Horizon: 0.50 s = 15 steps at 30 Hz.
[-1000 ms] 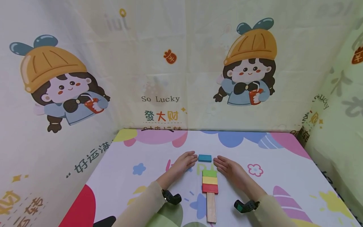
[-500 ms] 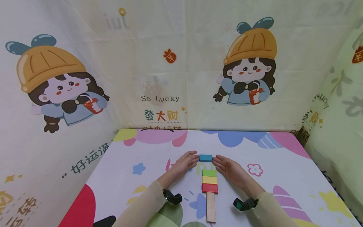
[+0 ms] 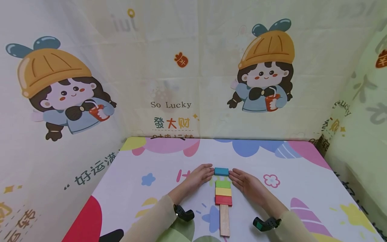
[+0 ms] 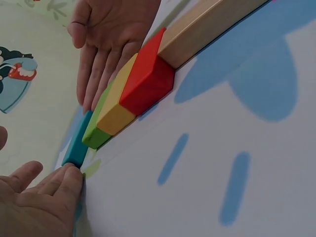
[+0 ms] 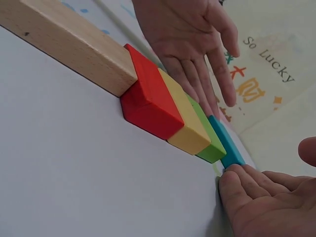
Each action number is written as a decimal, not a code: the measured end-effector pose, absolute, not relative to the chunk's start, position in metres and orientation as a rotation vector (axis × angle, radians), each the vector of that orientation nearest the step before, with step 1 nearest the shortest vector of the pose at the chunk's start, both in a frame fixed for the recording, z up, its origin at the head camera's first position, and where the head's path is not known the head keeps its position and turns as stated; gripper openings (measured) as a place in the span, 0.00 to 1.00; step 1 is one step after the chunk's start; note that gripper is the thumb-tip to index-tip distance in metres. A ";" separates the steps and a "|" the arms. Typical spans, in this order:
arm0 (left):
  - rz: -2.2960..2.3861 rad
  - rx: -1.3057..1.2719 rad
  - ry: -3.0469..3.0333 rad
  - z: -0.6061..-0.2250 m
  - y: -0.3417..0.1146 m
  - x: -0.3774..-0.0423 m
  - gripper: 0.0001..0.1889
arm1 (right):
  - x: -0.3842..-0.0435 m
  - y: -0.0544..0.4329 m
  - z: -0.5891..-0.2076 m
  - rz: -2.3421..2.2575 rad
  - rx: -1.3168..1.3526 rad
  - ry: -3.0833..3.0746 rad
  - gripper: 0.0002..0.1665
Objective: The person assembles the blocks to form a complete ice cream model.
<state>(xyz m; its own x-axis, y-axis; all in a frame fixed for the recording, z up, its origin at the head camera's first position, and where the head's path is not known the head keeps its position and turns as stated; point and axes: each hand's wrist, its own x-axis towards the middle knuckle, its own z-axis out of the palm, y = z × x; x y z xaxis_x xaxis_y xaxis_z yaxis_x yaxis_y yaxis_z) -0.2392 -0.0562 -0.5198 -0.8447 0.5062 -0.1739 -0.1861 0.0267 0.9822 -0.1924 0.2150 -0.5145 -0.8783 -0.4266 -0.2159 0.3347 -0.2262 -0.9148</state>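
Note:
A blue block point(image 3: 221, 171) lies on the table between the fingertips of my two hands. My left hand point(image 3: 199, 176) touches its left end with straight fingers, and my right hand point(image 3: 249, 185) touches its right end the same way. Just nearer to me, a green block point(image 3: 223, 184), a yellow block point(image 3: 223, 192) and a red block point(image 3: 223, 201) lie side by side in a row. A long plain wooden block point(image 3: 224, 220) runs from the red one toward me. In the left wrist view, a narrow gap separates the blue block point(image 4: 77, 140) from the green one.
The table point(image 3: 187, 151) has a printed cover with flowers and other colored shapes. Printed cloth walls point(image 3: 214, 90) stand behind it and at both sides. A black object point(image 3: 112, 236) shows at the lower left edge.
The blue block has slid slightly right and toward me, closer to the green block. Both hands, which were slightly apart from it at first, now touch its ends and have moved with it.

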 end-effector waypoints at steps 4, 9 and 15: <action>1.846 0.352 1.854 -0.519 -0.055 -0.233 0.28 | -0.189 0.216 -0.515 -2.135 -0.089 1.549 0.36; 1.802 0.356 1.922 -0.517 -0.053 -0.225 0.28 | -0.185 0.217 -0.515 -2.119 -0.099 1.547 0.36; 1.748 0.378 1.965 -0.518 -0.055 -0.214 0.28 | -0.179 0.217 -0.514 -2.078 -0.043 1.595 0.37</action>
<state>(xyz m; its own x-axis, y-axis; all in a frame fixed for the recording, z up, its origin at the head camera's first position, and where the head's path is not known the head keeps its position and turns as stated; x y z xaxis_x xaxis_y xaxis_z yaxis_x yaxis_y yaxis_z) -0.2138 -0.0552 -0.5180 -0.8466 0.5050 -0.1678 -0.1080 0.1457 0.9834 -0.1794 0.2167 -0.5142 -0.8667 -0.4135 -0.2790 0.3764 -0.1751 -0.9098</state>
